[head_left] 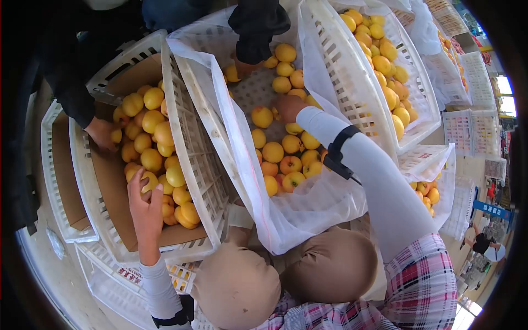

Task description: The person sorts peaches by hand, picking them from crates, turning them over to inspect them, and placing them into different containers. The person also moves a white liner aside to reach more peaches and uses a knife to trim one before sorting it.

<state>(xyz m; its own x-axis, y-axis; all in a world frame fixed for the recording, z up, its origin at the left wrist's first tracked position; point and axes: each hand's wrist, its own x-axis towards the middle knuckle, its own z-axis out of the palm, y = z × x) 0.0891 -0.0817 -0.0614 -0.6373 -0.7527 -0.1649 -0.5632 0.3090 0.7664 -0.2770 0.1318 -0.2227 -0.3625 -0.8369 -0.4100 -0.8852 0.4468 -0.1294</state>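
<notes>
Left grip (146, 212) spread at fruit (149, 179) near cardboard (111, 192) edge; right grip (289, 107), beside bare crate floor (247, 98), unclear.

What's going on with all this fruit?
Two people are handling yellow fruit. The nearer one's left hand is at fruit in the cardboard-lined crate, the right hand among fruit in the white-lined crate. The co-worker's hands reach into both, one in each. Whether the nearer hands grip any is unclear.

Yellow fruits (151, 160) (some blushed red) lie heaped in the cardboard-lined crate (171, 99), looser in the draped crate (201, 113).
</notes>
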